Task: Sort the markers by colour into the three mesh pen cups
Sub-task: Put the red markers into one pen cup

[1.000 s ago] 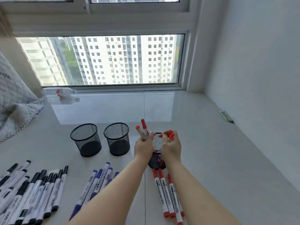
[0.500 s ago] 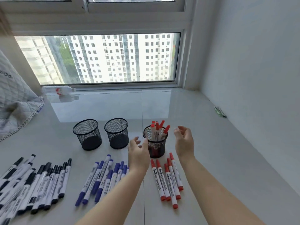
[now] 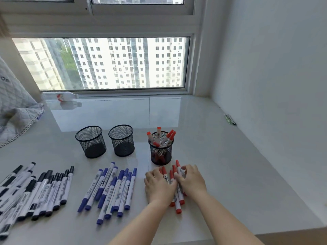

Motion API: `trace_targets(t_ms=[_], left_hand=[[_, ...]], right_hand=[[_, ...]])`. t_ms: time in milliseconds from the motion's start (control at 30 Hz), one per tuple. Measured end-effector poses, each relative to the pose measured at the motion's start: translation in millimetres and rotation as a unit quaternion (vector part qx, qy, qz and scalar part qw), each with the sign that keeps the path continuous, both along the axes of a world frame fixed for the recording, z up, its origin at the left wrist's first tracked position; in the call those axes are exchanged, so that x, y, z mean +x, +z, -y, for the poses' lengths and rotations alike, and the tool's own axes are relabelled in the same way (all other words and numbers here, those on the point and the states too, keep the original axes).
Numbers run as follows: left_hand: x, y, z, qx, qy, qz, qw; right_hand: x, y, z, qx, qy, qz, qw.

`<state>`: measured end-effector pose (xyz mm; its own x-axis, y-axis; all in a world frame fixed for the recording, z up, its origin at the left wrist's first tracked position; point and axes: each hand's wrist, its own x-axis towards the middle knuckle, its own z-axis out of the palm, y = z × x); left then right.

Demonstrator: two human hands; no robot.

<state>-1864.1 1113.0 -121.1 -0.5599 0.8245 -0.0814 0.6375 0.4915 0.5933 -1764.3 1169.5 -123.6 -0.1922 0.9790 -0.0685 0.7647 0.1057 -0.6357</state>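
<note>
Both hands (image 3: 175, 184) gather loose red markers (image 3: 178, 200).
</note>
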Motion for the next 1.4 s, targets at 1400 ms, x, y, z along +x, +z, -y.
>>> trace_targets(t_ms=[1400], left_hand=[[-43,-1,11,0.127,0.094,0.194,0.968]], right_hand=[[-77,126,-66,0.093,-0.069,-0.47,0.875]])
